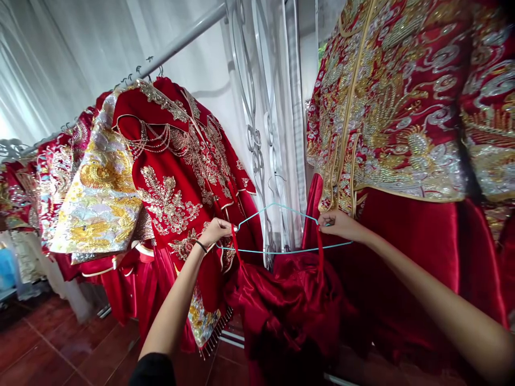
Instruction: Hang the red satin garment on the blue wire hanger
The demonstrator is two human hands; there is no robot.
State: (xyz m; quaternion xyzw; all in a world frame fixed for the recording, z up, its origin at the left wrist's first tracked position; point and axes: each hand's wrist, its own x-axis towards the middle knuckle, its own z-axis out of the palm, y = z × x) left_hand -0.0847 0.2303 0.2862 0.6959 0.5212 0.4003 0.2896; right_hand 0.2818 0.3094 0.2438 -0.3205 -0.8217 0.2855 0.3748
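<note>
Far left: light blue item (6,268), blurred, low down. Then a row of embroidered garments (60,166), packed close on a pale metal rail (189,35) that slants up to the right, wire hooks over it. Dark red tiled floor (68,343) below, pale sheer curtain (100,37) behind. Next, a white-and-gold garment (107,187), scaly, shiny stitching. Touching it on the right, a red jacket (161,161), matte cloth, gold floral embroidery, draped bead strings at the shoulder; below it a patterned panel (204,316) with beaded fringe.

Left hand (217,231) in front of the jacket: fingers closed in a pinch on the red garment's left strap at the hanger's left end. Black band (201,246) on wrist, black sleeve (151,370).

Center: thin light blue hanger (274,203), triangular, hook up, in front of white metal scrollwork (255,139). Dark red garment (289,295) between the hands, glossy satin, loose folds, narrow straps up at the hanger; lower part too dark to read.

Right hand (332,222): fingers bent, pinching at the right strap and hanger's right end. Far right: red top (394,118), dense gold and silver beading, cream piping, above a smooth shiny red skirt (414,241).
</note>
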